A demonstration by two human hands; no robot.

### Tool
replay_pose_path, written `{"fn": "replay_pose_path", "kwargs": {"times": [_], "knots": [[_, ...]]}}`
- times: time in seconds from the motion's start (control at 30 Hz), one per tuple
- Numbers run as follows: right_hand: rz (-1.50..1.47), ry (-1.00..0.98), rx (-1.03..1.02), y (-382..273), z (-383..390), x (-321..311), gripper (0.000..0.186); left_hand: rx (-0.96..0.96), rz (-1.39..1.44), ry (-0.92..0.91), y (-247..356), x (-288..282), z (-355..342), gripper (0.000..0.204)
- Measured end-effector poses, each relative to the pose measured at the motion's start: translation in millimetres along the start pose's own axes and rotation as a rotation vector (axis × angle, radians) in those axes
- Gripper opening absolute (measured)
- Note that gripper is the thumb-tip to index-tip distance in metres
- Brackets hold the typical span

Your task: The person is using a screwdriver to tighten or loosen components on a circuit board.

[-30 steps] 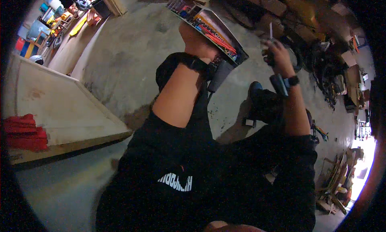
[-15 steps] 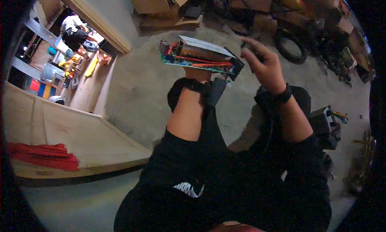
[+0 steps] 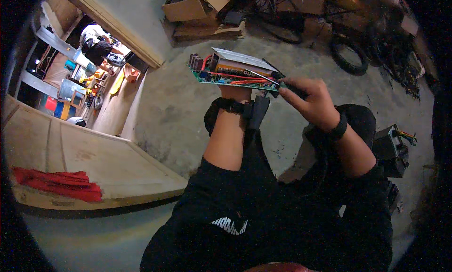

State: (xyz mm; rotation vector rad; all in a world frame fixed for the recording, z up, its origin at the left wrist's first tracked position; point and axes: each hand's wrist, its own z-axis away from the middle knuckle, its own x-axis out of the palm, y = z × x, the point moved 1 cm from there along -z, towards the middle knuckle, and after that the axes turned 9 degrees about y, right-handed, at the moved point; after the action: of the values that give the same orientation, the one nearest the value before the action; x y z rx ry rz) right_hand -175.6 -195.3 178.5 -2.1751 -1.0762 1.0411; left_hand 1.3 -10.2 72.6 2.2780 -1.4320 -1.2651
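A green circuit board (image 3: 205,78) with a silver metal plate, orange and red wires and dark components is held up in front of me, slightly tilted. My left hand (image 3: 235,92) supports it from below; its fingers are mostly hidden under the board. At the board's right end, my right hand (image 3: 308,100) has its thumb and fingers closed on a thin tool with a metal shaft, apparently a screwdriver (image 3: 264,77). The shaft points left across the wires; whether its tip touches anything I cannot tell.
Low on the right is a metal box with coloured cables (image 3: 387,142). Cardboard boxes (image 3: 190,8), a black tyre (image 3: 349,55) and tangled cables lie at the back. A red cloth (image 3: 59,183) rests on the pale panel at left. Beyond the doorway, a person (image 3: 96,43) bends down.
My right hand has come down and left to the board, bringing the tool's shaft over the wires. The whole view has shifted slightly; my left hand still holds the board.
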Motion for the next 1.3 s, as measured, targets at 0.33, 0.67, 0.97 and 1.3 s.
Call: {"fn": "replay_pose_path", "kwargs": {"times": [0.33,0.67,0.97,1.3], "knots": [[0.066,-0.072,0.123,4,8,-1,0.029,-0.273,1.076,0.123,-18,19,3,0.061],[0.037,-0.019,0.036,4,7,5,0.030,-0.544,1.701,0.078,-3,12,4,0.059],[0.020,-0.040,0.112,1,7,6,0.027,-0.257,0.997,0.002,-13,16,4,0.056],[0.066,-0.029,0.097,3,7,6,0.029,-0.415,1.330,0.027,-21,14,5,0.057]]}}
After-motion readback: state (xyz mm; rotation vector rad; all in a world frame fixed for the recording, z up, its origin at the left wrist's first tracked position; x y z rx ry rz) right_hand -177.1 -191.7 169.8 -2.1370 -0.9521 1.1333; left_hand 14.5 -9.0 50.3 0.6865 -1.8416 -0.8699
